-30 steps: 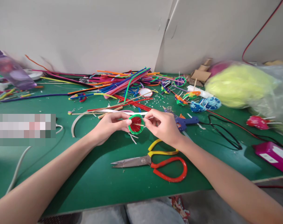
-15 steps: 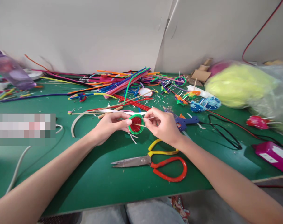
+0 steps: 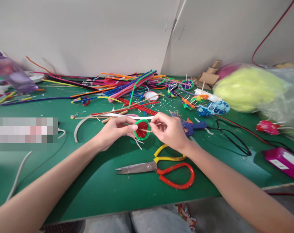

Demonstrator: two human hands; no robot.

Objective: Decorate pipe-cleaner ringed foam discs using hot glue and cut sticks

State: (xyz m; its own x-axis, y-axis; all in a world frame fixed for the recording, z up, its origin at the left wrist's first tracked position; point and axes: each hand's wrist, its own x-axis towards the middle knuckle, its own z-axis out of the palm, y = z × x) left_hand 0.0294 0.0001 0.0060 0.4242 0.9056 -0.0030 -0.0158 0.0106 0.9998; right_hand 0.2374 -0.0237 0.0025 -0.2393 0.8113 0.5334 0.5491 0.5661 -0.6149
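Between thumb and fingers, my left hand (image 3: 117, 129) grips a small round umbrella-like craft piece (image 3: 142, 133). It has a fuzzy green pipe-cleaner rim, a red inside and thin sticks standing out of it; its open side faces me. My right hand (image 3: 165, 129) is closed in a pinch at the piece's right edge, on a thin pale stick (image 3: 157, 123). Whether that stick is joined to the piece I cannot tell. Thin white strips (image 3: 138, 144) hang below it. Scissors (image 3: 147, 167) with one yellow and one red handle lie nearer to me, on the green table (image 3: 100, 191).
Pipe cleaners (image 3: 134, 85) in many colours lie heaped at the back. Behind my right hand is a blue glue gun (image 3: 194, 127) with a black cord. Several small umbrella-like pieces (image 3: 213, 107) and a bag of yellow material (image 3: 248, 87) are on the right. A purple bottle (image 3: 13, 72) leans at left.
Hardly anything differs. The round piece has shifted very slightly to the right and down; both hands keep their holds.
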